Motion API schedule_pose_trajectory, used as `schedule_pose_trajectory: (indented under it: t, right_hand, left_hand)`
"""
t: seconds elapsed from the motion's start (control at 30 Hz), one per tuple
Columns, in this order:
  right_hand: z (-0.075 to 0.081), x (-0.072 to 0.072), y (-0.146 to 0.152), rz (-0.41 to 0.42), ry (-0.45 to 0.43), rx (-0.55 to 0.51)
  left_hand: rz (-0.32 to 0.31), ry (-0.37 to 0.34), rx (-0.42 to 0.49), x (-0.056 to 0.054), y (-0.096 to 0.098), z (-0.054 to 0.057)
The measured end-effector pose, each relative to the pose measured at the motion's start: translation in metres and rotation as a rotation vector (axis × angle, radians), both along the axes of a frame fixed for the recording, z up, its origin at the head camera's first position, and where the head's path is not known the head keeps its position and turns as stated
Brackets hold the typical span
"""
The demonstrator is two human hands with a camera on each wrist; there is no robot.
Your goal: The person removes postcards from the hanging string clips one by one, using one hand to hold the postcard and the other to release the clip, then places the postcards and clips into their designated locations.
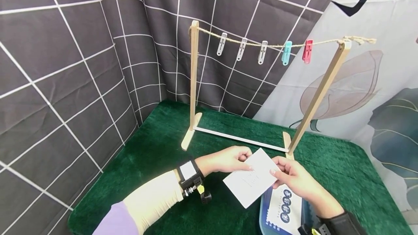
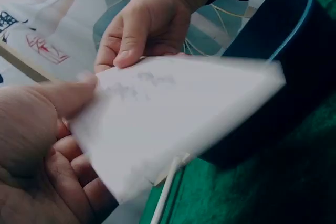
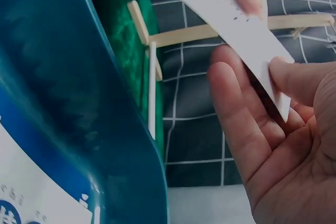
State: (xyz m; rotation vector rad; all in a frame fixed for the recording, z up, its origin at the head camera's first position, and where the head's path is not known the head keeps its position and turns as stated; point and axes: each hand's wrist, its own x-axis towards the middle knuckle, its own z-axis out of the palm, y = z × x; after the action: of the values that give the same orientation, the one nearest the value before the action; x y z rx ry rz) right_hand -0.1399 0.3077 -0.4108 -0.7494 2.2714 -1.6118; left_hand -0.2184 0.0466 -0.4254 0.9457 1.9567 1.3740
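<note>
Both hands hold one white card (image 1: 251, 182) with faint grey marks on its face, in front of a small wooden stand. My left hand (image 1: 230, 159) pinches its left edge, thumb on top. On the opposite edge, my right hand (image 1: 294, 177) pinches a corner between thumb and fingers. In the left wrist view the card (image 2: 157, 114) is blurred and tilted. Seen from the right wrist, the card (image 3: 231, 19) is nearly edge-on, with the right thumb on its face. Below the right hand stands a blue tray (image 1: 263, 220) with printed cards (image 1: 285, 209) inside.
The wooden stand's posts (image 1: 194, 79) carry a twine line (image 1: 254, 44) with several clothespins: white ones (image 1: 241, 49), a teal one (image 1: 286, 53) and a red one (image 1: 307, 51). A white bar (image 1: 240, 139) joins the feet. Green cloth (image 1: 156, 177) covers the table; a gridded curtain (image 1: 81, 82) hangs behind.
</note>
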Motion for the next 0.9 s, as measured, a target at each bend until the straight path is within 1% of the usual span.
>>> schedule_pose_trajectory:
  t: [0.1,0.17,0.23,0.3,0.33,0.4,0.5,0.57,0.63,0.7,0.8,0.9]
  right_hand:
    - [0.004,-0.001,0.011,-0.036,0.061,-0.001]
    - [0.007,-0.003,0.025,-0.038,0.059,-0.005]
    - [0.010,-0.006,0.044,-0.025,0.030,0.012]
    - [0.012,-0.008,0.062,0.003,-0.042,0.064]
    - [0.012,-0.009,0.070,0.007,-0.088,0.112]
    - [0.010,-0.009,0.081,0.001,-0.157,0.237]
    - [0.004,-0.008,0.086,-0.035,-0.242,0.430]
    - [-0.001,-0.007,0.083,-0.061,-0.255,0.540]
    - [-0.006,-0.007,0.076,-0.124,-0.266,0.638]
    - [-0.011,-0.007,0.068,-0.185,-0.248,0.743]
    - [-0.020,-0.007,0.057,-0.257,-0.149,0.937]
    - [-0.028,-0.006,0.049,-0.251,-0.013,1.110]
  left_hand:
    - [-0.050,0.000,0.033,-0.003,-0.007,0.000]
    - [-0.057,0.016,0.044,-0.007,-0.016,-0.002]
    - [-0.032,0.038,0.039,-0.013,-0.026,-0.005]
    - [0.022,0.079,0.002,-0.018,-0.036,-0.009]
    - [0.046,0.096,-0.018,-0.021,-0.041,-0.013]
    - [0.087,0.104,-0.051,-0.027,-0.050,-0.019]
    - [0.135,0.117,-0.088,-0.034,-0.061,-0.028]
    - [0.155,0.128,-0.102,-0.038,-0.068,-0.032]
    - [0.169,0.143,-0.113,-0.041,-0.073,-0.034]
    - [0.178,0.148,-0.119,-0.044,-0.078,-0.036]
    - [0.186,0.144,-0.127,-0.046,-0.083,-0.036]
    - [0.200,0.130,-0.129,-0.048,-0.089,-0.037]
